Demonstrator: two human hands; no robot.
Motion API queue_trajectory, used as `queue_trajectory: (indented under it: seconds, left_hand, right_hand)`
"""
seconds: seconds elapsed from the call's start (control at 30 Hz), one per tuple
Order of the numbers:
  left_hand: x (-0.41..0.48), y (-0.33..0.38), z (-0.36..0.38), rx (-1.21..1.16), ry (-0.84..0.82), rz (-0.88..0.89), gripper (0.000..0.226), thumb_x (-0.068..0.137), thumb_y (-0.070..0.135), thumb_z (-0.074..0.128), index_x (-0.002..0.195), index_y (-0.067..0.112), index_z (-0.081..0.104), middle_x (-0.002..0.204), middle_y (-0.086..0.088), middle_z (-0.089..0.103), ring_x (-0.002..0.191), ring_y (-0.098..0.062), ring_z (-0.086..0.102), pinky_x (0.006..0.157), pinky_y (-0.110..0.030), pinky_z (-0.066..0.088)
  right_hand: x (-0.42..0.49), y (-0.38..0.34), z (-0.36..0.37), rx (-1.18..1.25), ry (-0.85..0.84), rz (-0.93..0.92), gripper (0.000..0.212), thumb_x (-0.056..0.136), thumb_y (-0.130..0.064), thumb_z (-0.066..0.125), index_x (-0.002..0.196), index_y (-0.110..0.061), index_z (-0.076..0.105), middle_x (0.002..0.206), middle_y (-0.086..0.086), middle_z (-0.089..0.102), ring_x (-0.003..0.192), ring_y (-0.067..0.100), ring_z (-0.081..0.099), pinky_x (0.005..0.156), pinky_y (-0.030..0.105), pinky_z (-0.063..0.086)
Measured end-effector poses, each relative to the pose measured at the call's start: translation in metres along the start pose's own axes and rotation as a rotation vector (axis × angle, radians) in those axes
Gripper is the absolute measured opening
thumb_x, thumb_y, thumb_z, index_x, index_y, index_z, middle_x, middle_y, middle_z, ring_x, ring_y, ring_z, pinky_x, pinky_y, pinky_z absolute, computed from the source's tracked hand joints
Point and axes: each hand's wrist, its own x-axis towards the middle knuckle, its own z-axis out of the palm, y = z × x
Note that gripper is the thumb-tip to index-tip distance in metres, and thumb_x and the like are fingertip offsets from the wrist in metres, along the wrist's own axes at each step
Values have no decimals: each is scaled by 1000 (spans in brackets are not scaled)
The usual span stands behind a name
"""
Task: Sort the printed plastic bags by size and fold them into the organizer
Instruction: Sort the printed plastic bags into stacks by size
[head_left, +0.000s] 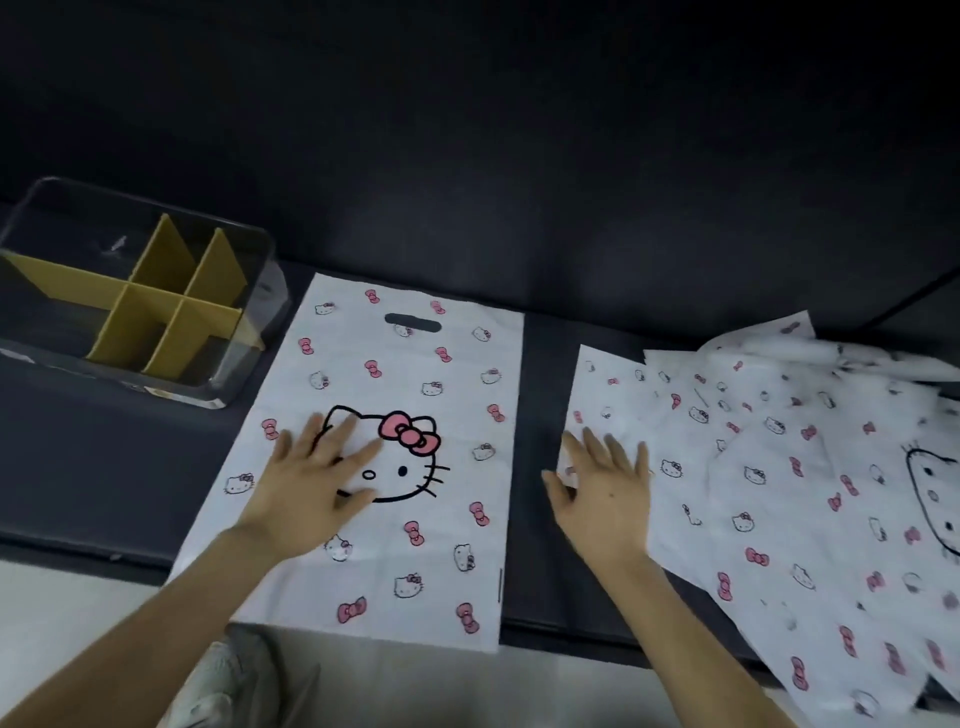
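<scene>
Left hand flat on large bag, right hand on pile

far left: organizer on the table, dividers standing inside it | centre: single bag flat just right of the organizer, near end overhanging the table's front edge, left hand flat on it | right: pile of bags overlapping, apart from the single bag, right hand at its left edge

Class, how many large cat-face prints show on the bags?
2: one on the flat bag under the left hand; one at the frame's right edge, on the pile. More may be hidden in the pile.
</scene>
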Motion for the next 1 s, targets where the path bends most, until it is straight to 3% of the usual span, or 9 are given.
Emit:
queue_trajectory:
  seconds: [0.13,0.23,0.33,0.47,0.6,0.77,0.83,0.9,1.0]
  left_hand:
    - [4,22,-13,-98,116,-45,61,89,57,30,129,20,58,132,-19,54,117,-52,48,91,-62,40]
    - [14,72,-26,-274,227,-39,53,83,42,42,115,9,68,116,-18,65,107,-46,59,87,-55,49]
    - [23,138,-38,-577,218,-133,33,90,26,58,118,9,66,118,-11,63,110,-34,58,94,-38,44]
    - [34,207,-57,-1110,38,-263,30,94,34,56,111,13,66,103,2,65,98,-16,62,84,-16,43]
    - [44,247,-82,-1599,-148,-357,32,94,43,52,97,13,64,98,-2,66,91,-18,67,85,-34,55]
    - [56,263,-80,-1488,-143,-372,18,92,35,57,91,18,57,101,-1,60,90,-19,64,93,-42,51]
    - [61,265,-75,-1434,-130,-366,15,89,34,58,86,19,57,97,-4,59,87,-20,63,94,-45,50]
    - [67,270,-70,-1425,-156,-383,25,91,31,57,109,14,61,112,-7,59,88,-18,63,94,-42,50]
    - [76,281,-69,-1516,-240,-449,40,92,40,57,115,7,58,113,-10,59,86,-20,66,82,-35,57]
  right_hand:
    - [-35,82,-5,-115,-256,357,71,84,-61,54,132,-9,53,134,15,53,122,41,49,107,56,24]
    - [-51,109,1,1,-190,279,74,95,-63,20,95,-9,71,96,6,68,76,31,65,70,40,51]
    - [-53,106,-14,93,32,297,57,94,-49,31,71,-15,71,59,-2,64,47,20,58,50,23,45]
    - [-56,108,-51,357,74,507,46,101,-43,31,98,-17,68,75,-1,63,81,29,63,71,31,44]
    - [-55,110,-67,609,66,485,32,99,-36,43,113,-22,68,80,-11,61,77,17,61,80,26,44]
    - [-58,122,-23,61,-302,397,54,93,-51,45,138,-20,43,146,-1,39,136,26,32,107,39,28]
    - [-65,124,-13,179,-212,418,31,91,-34,58,119,-21,62,126,0,57,121,28,50,80,36,46]
    - [-75,124,-19,241,-37,396,10,73,-15,79,73,-21,70,74,-2,64,72,23,63,45,19,30]
    - [-84,125,-26,384,53,537,26,80,-28,72,60,-25,55,59,-4,54,62,19,49,46,21,29]
